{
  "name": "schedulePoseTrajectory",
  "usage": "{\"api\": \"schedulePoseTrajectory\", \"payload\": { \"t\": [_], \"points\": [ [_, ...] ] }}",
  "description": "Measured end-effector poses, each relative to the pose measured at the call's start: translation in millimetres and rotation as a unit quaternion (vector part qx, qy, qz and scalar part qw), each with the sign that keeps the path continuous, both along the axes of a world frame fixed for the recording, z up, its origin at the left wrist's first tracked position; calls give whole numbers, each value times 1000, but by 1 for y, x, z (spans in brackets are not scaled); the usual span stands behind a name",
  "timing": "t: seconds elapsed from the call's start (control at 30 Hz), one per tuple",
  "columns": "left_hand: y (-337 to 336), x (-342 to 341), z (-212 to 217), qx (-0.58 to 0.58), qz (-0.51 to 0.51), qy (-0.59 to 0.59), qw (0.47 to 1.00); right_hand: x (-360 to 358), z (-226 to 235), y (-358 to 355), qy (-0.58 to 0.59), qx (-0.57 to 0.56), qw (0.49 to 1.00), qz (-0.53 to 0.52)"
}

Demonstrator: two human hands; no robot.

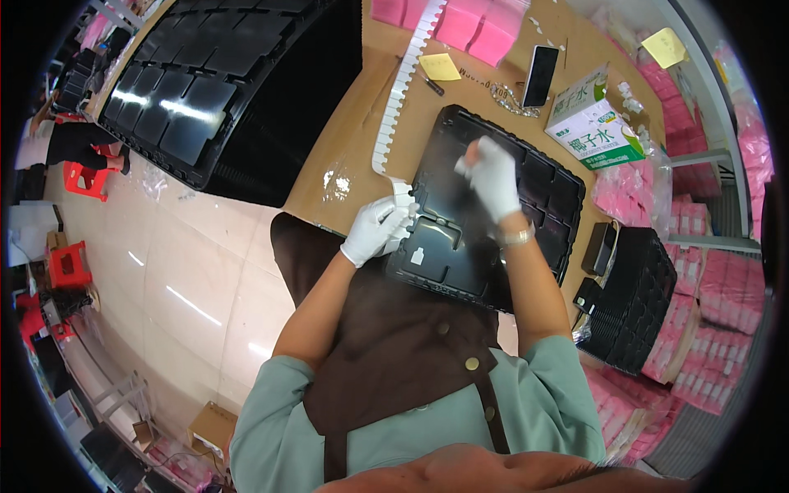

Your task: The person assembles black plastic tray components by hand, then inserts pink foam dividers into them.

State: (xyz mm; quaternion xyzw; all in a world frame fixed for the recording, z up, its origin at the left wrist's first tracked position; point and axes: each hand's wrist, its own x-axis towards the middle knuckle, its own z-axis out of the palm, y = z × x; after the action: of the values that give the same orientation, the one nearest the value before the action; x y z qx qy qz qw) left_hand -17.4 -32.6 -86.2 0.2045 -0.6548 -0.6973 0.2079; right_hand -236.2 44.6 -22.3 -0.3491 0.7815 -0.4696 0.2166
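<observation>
My left hand, in a white glove, pinches the near end of a long white strip with a row of notches along its edge. From there the strip runs away across the table. Beside that hand lies a black moulded plastic tray with shallow compartments. A small white tab-shaped piece rests in its near left part. Above the tray's middle is my right hand, also gloved, with a fingertip bare. Motion smears its fingers, so whether they hold anything cannot be made out.
A tall stack of black trays stands at the left. Pink blocks, a yellow note, a phone, a bracelet-like chain and a white-green carton lie beyond the tray. More black trays stand at the right.
</observation>
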Motion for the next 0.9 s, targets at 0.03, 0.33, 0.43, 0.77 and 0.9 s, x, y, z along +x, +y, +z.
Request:
{"api": "schedulePoseTrajectory", "payload": {
  "t": [0.03, 0.33, 0.43, 0.77, 0.9],
  "points": [
    [0, 0, 0, 2, 1, -2, 1000, 21, 6, 17, 27, 33, 998, 42],
    [2, -1, -1, 19, 3, -18, 1000, 113, 2, 79, 92, 168, 959, 209],
    [2, -2, -3, 17, 6, -7, 1000, 114, -6, 81, 18, 158, 973, 170],
    [1, -8, -8, -29, 3, 33, 999, 113, -24, 79, 74, 89, 984, 132],
    [-10, 16, 9, 145, 18, -80, 986, 67, 3, 81, -2, -45, 999, -5]
  ]
}}
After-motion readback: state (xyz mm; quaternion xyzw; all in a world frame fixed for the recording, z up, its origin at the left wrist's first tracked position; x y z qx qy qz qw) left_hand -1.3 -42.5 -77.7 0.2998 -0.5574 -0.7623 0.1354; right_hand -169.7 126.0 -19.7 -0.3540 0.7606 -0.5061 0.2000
